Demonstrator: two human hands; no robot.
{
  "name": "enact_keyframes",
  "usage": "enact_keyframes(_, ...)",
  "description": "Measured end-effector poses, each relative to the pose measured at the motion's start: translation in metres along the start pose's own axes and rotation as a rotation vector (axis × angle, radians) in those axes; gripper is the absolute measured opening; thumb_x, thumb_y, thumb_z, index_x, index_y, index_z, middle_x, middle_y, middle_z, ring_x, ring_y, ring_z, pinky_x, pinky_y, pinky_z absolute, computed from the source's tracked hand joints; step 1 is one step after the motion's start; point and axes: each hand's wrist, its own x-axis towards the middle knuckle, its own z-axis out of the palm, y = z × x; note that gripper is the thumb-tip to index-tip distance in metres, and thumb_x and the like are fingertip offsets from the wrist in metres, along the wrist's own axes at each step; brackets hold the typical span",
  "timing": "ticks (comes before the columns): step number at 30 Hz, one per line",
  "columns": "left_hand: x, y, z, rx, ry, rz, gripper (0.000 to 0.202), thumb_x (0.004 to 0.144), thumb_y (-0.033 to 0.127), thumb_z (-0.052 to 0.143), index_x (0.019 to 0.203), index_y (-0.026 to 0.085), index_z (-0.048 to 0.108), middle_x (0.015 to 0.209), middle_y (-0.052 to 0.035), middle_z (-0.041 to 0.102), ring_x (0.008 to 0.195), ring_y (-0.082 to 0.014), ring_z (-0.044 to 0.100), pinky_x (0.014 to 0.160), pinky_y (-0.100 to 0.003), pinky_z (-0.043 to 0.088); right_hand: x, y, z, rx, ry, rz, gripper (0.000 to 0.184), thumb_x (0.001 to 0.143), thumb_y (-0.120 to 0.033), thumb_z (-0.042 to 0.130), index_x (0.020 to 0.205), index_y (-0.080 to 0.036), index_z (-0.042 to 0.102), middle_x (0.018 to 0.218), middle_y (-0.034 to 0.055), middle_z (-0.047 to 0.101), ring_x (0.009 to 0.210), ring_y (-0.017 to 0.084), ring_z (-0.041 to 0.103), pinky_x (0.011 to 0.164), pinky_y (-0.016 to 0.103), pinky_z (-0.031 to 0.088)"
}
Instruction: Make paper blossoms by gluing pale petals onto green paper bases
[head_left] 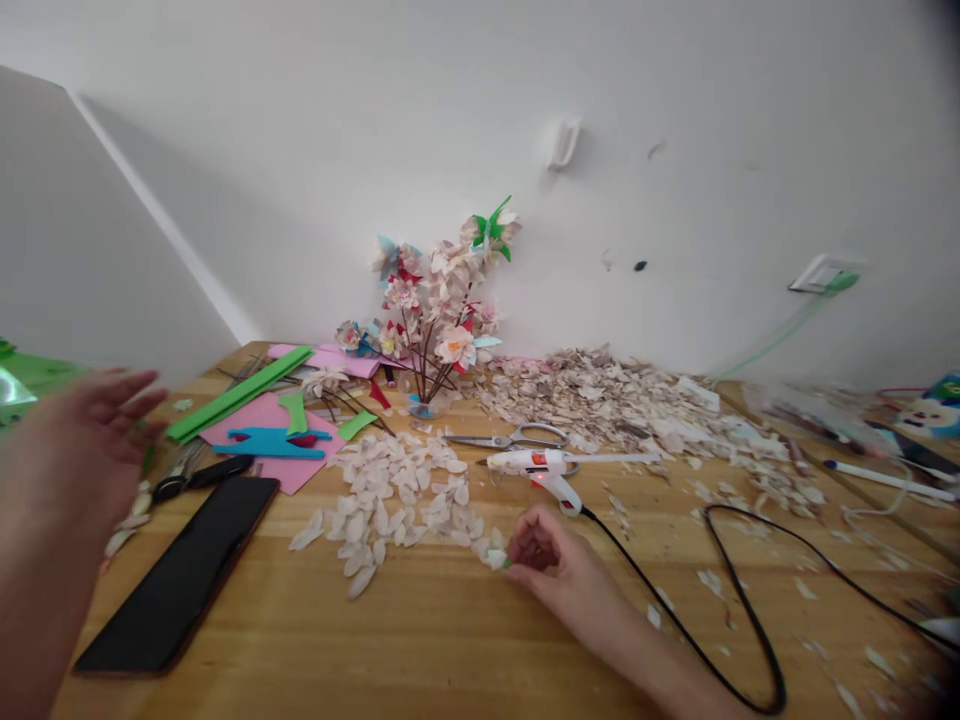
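Note:
My right hand (559, 565) is low over the table, thumb and fingertips pinched on a small white petal piece (496, 558) with a bit of green at its base. Right beside it spreads a loose pile of pale petals (405, 490). Just beyond the hand lies a white hot glue gun (529, 463), a glue stick poking out of its back. My left hand (101, 450) is at the left side, slightly blurred, its fingers stretched out. Nothing shows in its fingers, though its palm side is partly hidden. A black phone (184, 580) lies nearest to it.
Flowers on dark stems (442, 300) stand against the wall. Scissors (510, 438) lie behind the glue gun, whose black cable (750, 600) loops rightward. Scraps (600, 400) are heaped at the back. Green strips (240, 395) and pink paper (262, 430) lie at left.

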Motion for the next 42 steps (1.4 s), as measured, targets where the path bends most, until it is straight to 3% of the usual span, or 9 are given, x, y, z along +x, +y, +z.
enact_keyframes(2, -0.029, -0.002, 0.031, 0.048, -0.039, -0.003, 0.017, 0.073, 0.036, 0.056, 0.089, 0.029, 0.058, 0.092, 0.0022, 0.062, 0.092, -0.0194, 0.057, 0.057, -0.023, 0.049, 0.002, -0.002, 0.005, 0.012, -0.023, 0.004, 0.02, 0.064, -0.008, 0.058, 0.073, -0.022, 0.047, 0.069, -0.0033, 0.058, 0.063, 0.013, 0.054, 0.058, 0.024, 0.042)
enact_keyframes(7, -0.104, -0.013, 0.102, 0.328, -0.818, -0.165, 0.027, 0.069, 0.02, 0.057, 0.095, 0.023, 0.054, 0.099, -0.0035, 0.058, 0.09, -0.0212, 0.058, 0.069, -0.033, 0.05, 0.008, -0.011, 0.021, 0.082, -0.071, 0.019, 0.024, 0.064, -0.006, 0.059, 0.075, -0.022, 0.045, 0.07, -0.0037, 0.059, 0.063, 0.013, 0.055, 0.059, 0.024, 0.043)
enact_keyframes(9, -0.115, -0.018, 0.113, 0.336, -0.973, -0.185, 0.038, 0.064, 0.009, 0.05, 0.099, 0.022, 0.053, 0.101, -0.0048, 0.058, 0.098, -0.0216, 0.056, 0.078, -0.036, 0.048, 0.009, -0.012, 0.025, 0.072, -0.084, 0.026, 0.025, 0.064, -0.005, 0.058, 0.077, -0.022, 0.044, 0.071, -0.0034, 0.06, 0.064, 0.013, 0.057, 0.059, 0.024, 0.044)
enact_keyframes(11, -0.111, -0.023, 0.116, 0.287, -0.938, -0.171, 0.041, 0.059, 0.006, 0.046, 0.097, 0.021, 0.053, 0.103, -0.0055, 0.058, 0.101, -0.0215, 0.055, 0.084, -0.038, 0.045, 0.008, -0.009, 0.027, -0.03, -0.093, -0.002, 0.025, 0.066, -0.003, 0.057, 0.079, -0.022, 0.046, 0.074, -0.0023, 0.062, 0.066, 0.014, 0.058, 0.06, 0.024, 0.044)
enact_keyframes(16, -0.078, -0.033, 0.109, 0.245, -0.572, -0.222, 0.026, 0.06, 0.022, 0.058, 0.086, 0.018, 0.053, 0.093, -0.0061, 0.061, 0.09, -0.0222, 0.059, 0.08, -0.039, 0.046, 0.003, 0.0, 0.029, -0.38, -0.074, -0.187, 0.027, 0.069, -0.002, 0.053, 0.087, -0.022, 0.05, 0.082, 0.0003, 0.066, 0.075, 0.016, 0.06, 0.068, 0.027, 0.045)
enact_keyframes(21, -0.071, -0.046, 0.105, 0.235, -0.406, -0.189, 0.032, 0.056, 0.03, 0.067, 0.081, 0.018, 0.052, 0.072, 0.0004, 0.058, 0.079, -0.0195, 0.059, 0.071, -0.033, 0.047, 0.0, 0.0, 0.029, -0.335, -0.121, -0.195, 0.038, 0.07, -0.006, 0.055, 0.103, -0.024, 0.048, 0.095, 0.0003, 0.066, 0.082, 0.016, 0.061, 0.074, 0.028, 0.046)
enact_keyframes(30, -0.08, -0.056, 0.098, 0.121, -0.414, -0.261, 0.033, 0.055, 0.03, 0.074, 0.077, 0.017, 0.053, 0.054, 0.0083, 0.048, 0.051, -0.0087, 0.051, 0.055, -0.025, 0.051, -0.007, -0.012, 0.007, -0.223, -0.216, -0.05, 0.059, 0.064, -0.023, 0.071, 0.118, -0.027, 0.047, 0.119, 0.0046, 0.056, 0.107, 0.023, 0.052, 0.093, 0.037, 0.04)
enact_keyframes(37, -0.081, -0.056, 0.095, 0.22, -0.409, -0.265, 0.037, 0.052, 0.033, 0.075, 0.077, 0.016, 0.054, 0.068, 0.0053, 0.053, 0.05, -0.0083, 0.055, 0.053, -0.027, 0.053, -0.02, -0.014, -0.05, -0.291, -0.178, 0.084, 0.04, 0.066, -0.035, 0.07, 0.105, -0.031, 0.061, 0.111, 0.0044, 0.063, 0.103, 0.028, 0.056, 0.092, 0.04, 0.041)
enact_keyframes(42, -0.086, -0.052, 0.094, 0.334, -0.467, -0.21, 0.04, 0.06, 0.033, 0.069, 0.095, 0.018, 0.057, 0.09, -0.0031, 0.062, 0.052, -0.0086, 0.055, 0.052, -0.027, 0.053, -0.027, -0.016, -0.082, -0.423, -0.252, 0.17, 0.021, 0.066, -0.035, 0.068, 0.086, -0.031, 0.068, 0.091, 0.0036, 0.07, 0.086, 0.026, 0.062, 0.078, 0.034, 0.048)
